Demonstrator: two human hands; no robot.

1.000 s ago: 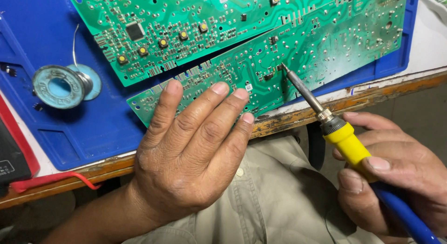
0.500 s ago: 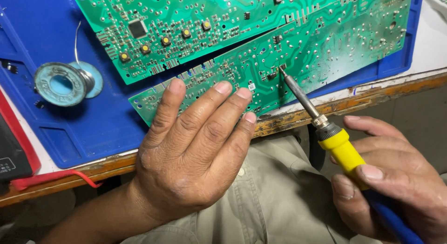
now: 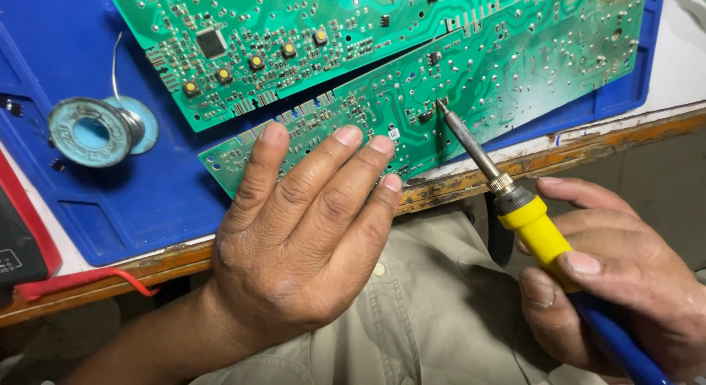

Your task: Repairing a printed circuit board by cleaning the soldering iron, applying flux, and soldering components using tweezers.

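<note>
A worn wooden-edged counter (image 3: 588,146) carries a blue mat (image 3: 110,201) with two green circuit boards, the lower board (image 3: 515,76) bearing a small white label beside the iron's tip. The left hand (image 3: 301,245) lies flat, fingers (image 3: 331,172) spread narrowly on the board's near edge. The right hand (image 3: 618,275) grips the yellow-collared soldering iron (image 3: 515,201), whose tip touches the board, as half a second ago.

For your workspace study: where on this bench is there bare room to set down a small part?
Bare blue mat lies between the solder spool, the lower circuit board and the left hand. The mat's right side is crowded by boards and the soldering iron.
</note>
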